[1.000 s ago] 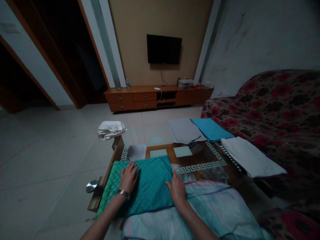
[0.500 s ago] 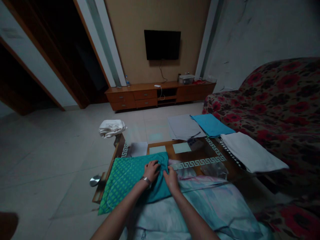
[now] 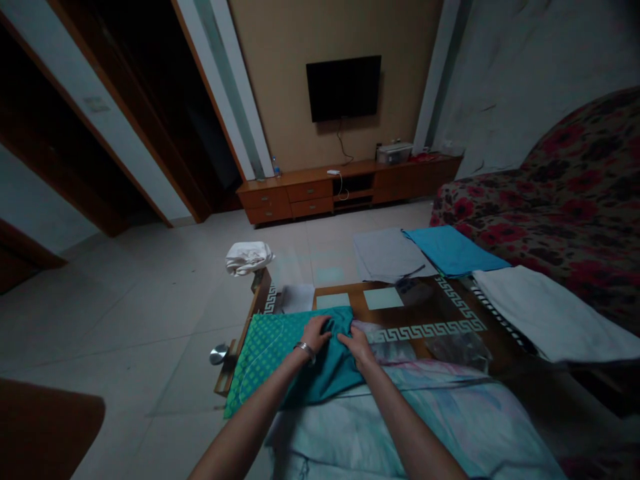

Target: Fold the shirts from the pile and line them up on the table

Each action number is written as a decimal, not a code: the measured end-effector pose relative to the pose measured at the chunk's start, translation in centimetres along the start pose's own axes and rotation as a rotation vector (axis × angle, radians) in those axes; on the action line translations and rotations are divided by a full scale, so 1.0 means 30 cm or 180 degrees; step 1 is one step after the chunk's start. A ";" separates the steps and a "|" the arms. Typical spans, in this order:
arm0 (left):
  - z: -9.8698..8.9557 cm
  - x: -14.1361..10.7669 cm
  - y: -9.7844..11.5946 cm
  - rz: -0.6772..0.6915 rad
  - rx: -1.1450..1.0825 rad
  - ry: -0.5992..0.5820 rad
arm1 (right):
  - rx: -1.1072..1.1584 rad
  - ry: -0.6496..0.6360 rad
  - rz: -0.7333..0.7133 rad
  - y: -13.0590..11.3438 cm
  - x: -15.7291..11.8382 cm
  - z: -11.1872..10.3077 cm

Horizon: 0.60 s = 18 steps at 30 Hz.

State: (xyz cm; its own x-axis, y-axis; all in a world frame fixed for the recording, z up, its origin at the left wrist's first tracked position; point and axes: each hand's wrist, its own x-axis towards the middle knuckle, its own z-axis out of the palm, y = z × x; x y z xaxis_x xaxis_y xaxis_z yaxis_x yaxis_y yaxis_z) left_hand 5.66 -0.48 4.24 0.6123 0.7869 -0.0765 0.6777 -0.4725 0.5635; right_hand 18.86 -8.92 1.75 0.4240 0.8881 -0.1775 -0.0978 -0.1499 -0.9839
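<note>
A teal cloth (image 3: pixel 280 340) with a green dotted pattern lies folded flat at the left of the glass-topped table. My left hand (image 3: pixel 316 333), with a metal band at the wrist, rests on it with fingers bent into the fabric. At the cloth's right edge, my right hand (image 3: pixel 359 345) pinches the material between thumb and fingers. Small wrinkles gather between the two hands. A pale blue and pink fabric (image 3: pixel 430 413) is spread in front of me, partly beneath the teal cloth and my forearms.
Folded grey cloth (image 3: pixel 387 255), blue cloth (image 3: pixel 455 250) and white cloth (image 3: pixel 553 317) lie along the table's far and right sides. A crumpled white cloth (image 3: pixel 249 258) sits at the far left corner. Clear plastic (image 3: pixel 460 350) lies near the pale fabric. A flowered sofa (image 3: pixel 565 180) stands right.
The view has turned left, so everything sits further right in the picture. Both hands stay on the teal cloth, which looks slightly more bunched between them.
</note>
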 end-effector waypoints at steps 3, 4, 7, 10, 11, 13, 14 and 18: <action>-0.049 0.073 0.002 0.0039 -0.0130 -0.0014 | 0.0923 -0.0767 0.0345 -0.044 -0.011 -0.081; -0.060 0.102 0.005 0.0071 -0.0198 -0.0067 | 0.1006 -0.0920 0.0371 -0.065 -0.012 -0.115; -0.073 0.195 0.036 0.0273 -0.0487 -0.0430 | 0.0754 -0.1235 0.0344 -0.151 0.000 -0.235; -0.071 0.287 0.108 0.0636 -0.0799 -0.0895 | 0.0527 -0.1627 0.0241 -0.259 0.035 -0.361; -0.072 0.316 0.142 0.0790 -0.0908 -0.1032 | 0.0531 -0.1789 0.0166 -0.295 0.051 -0.399; -0.079 0.375 0.217 0.1117 -0.1117 -0.1261 | 0.0540 -0.2052 -0.0010 -0.358 0.091 -0.469; -0.086 0.405 0.257 0.1273 -0.1203 -0.1356 | 0.0477 -0.2146 -0.0080 -0.384 0.115 -0.500; -0.124 0.535 0.412 0.1737 -0.1303 -0.1547 | -0.0035 -0.2474 -0.0021 -0.453 0.227 -0.615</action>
